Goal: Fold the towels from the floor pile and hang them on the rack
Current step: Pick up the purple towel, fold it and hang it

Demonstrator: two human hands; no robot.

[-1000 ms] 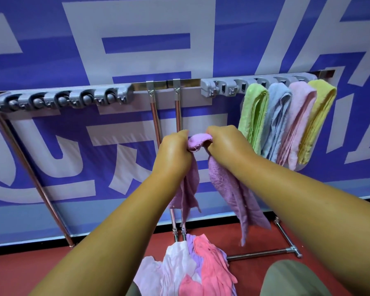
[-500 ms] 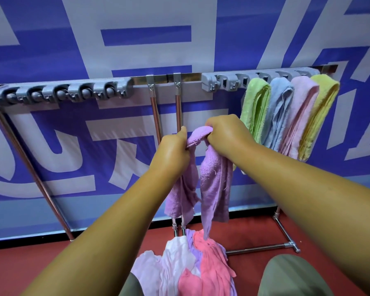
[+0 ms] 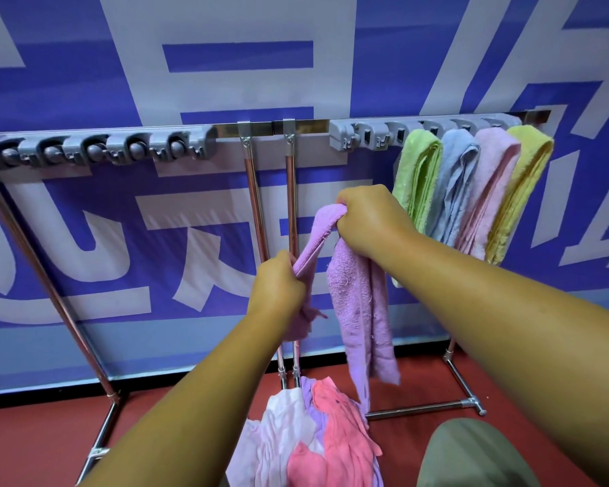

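Note:
A purple towel hangs in the air in front of the rack. My right hand grips its upper end, and my left hand grips it lower and to the left, so a short stretch runs slanted between them. The rest droops down toward the floor pile of white, purple and pink towels. The rack is a metal bar with grey clip holders. On its right end hang folded towels: green, blue, pink and yellow.
A second grey clip strip sits bare on the rack's left half. Rack legs stand on the red floor against a blue and white banner wall. My knee shows at the bottom right.
My left hand has slid down and away from my right hand along the towel. The towel now stretches between them, and its hanging part has dropped lower.

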